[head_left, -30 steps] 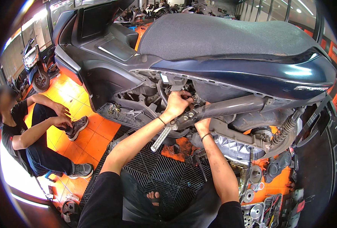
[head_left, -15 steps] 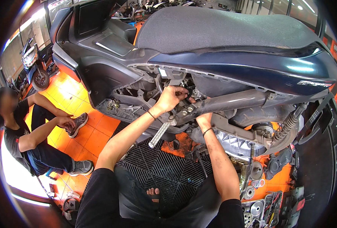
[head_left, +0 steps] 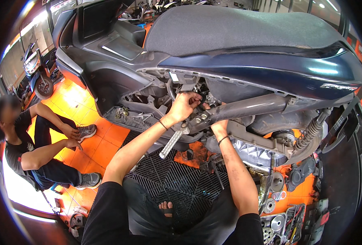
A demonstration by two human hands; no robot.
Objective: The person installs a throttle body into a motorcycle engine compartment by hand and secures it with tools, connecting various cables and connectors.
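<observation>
A dark blue scooter (head_left: 230, 65) stands across in front of me with its lower side cover off. My left hand (head_left: 184, 106) reaches into the opening, its thumb and fingers closed together at a small dark part that I cannot make out. From below, my right hand (head_left: 218, 125) goes up behind the thick dark frame tube (head_left: 250, 109). One fingertip of it shows above the tube, close to the left fingers; the others are hidden. Below my left wrist a silver footpeg (head_left: 172, 143) sticks out from its bracket.
Small bolts and metal parts (head_left: 125, 113) lie on the scooter's floorboard. Someone in dark clothes (head_left: 46, 147) sits at the left. Removed discs, a spring (head_left: 279, 195) and a tool tray (head_left: 295, 220) lie at the lower right. Black grid matting (head_left: 181, 179) covers the floor beneath me.
Both my hands stay at almost the same spot in the opening, with only slight finger movement. The seated person's hands have shifted a little, and one now hangs lower with fingers extended.
</observation>
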